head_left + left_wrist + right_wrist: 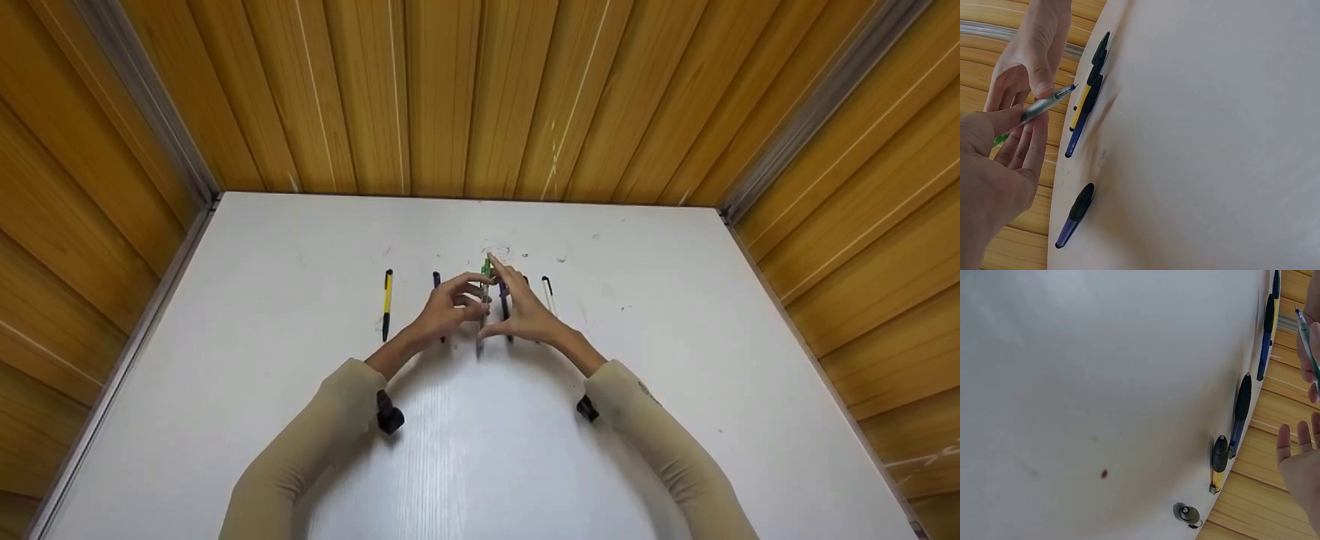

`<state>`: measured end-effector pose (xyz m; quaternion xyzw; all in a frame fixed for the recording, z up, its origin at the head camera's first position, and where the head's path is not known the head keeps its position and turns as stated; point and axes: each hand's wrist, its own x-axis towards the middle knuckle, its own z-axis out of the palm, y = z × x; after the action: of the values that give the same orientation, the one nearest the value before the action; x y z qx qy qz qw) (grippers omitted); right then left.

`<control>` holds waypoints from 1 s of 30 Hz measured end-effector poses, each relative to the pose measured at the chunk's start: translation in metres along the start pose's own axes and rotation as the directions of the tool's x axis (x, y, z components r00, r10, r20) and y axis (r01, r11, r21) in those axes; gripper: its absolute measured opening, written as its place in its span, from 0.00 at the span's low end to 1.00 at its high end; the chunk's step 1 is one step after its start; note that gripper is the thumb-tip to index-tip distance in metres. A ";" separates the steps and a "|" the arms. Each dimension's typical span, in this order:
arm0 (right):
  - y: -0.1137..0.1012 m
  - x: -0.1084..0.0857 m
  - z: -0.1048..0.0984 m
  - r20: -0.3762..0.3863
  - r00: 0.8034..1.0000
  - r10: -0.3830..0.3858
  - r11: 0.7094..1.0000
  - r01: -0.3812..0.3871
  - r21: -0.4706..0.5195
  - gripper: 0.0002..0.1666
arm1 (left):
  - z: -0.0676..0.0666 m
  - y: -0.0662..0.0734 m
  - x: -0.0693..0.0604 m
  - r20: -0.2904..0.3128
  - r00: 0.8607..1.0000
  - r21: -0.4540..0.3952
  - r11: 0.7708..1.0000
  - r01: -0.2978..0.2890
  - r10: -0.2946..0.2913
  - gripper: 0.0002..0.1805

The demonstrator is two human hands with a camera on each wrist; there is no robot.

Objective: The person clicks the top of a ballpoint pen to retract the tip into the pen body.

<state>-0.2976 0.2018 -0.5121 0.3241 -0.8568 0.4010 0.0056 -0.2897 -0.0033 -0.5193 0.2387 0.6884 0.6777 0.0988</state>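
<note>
Pen [1039, 108] pinched in left hand [448, 306]; right hand [528, 312] just right, fingers extended
Barrel translucent, green at far end, bluish tip near

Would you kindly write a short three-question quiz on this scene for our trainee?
1. Multiple choice: What does the left hand hold? A) a yellow pen; B) a pen with a green end; C) nothing.
2. True or false: In the head view, the pen farthest left on the table is white.
3. Fill in: The panels behind the table show a ____ grain pattern.

Key:
1. B, a pen with a green end.
2. False; it is a yellow pen with black parts.
3. wood
</note>
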 end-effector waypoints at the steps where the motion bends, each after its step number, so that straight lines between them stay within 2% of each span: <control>1: 0.000 0.000 0.000 -0.003 1.000 0.001 1.000 -0.001 0.001 0.80 | 0.000 0.000 0.001 -0.003 1.000 0.008 1.000 -0.004 0.004 0.25; 8: 0.001 -0.002 0.002 -0.019 1.000 0.012 1.000 -0.012 0.019 0.78 | 0.001 0.002 0.003 -0.022 1.000 0.035 0.999 -0.022 0.022 0.24; 13: 0.001 -0.003 0.003 -0.019 1.000 0.012 0.999 -0.011 0.040 0.76 | 0.004 0.002 0.001 -0.047 0.999 -0.039 0.999 0.001 -0.002 0.23; 17: 0.001 -0.003 0.004 -0.017 1.000 0.007 1.000 -0.007 0.024 0.76 | 0.007 -0.001 -0.001 -0.068 0.998 -0.078 0.997 -0.008 0.003 0.22; 24: 0.003 0.003 0.006 -0.034 0.999 -0.007 1.000 0.007 -0.006 0.74 | 0.004 -0.001 0.000 -0.086 0.996 -0.048 0.998 -0.031 0.027 0.21; 30: -0.001 0.009 0.005 -0.019 0.999 -0.029 0.999 0.029 -0.018 0.75 | 0.000 0.002 -0.001 -0.098 0.994 -0.042 0.998 -0.052 0.048 0.21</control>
<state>-0.3032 0.1929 -0.5126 0.3325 -0.8555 0.3962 0.0227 -0.2885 -0.0040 -0.5177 0.2205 0.6711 0.7058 0.0533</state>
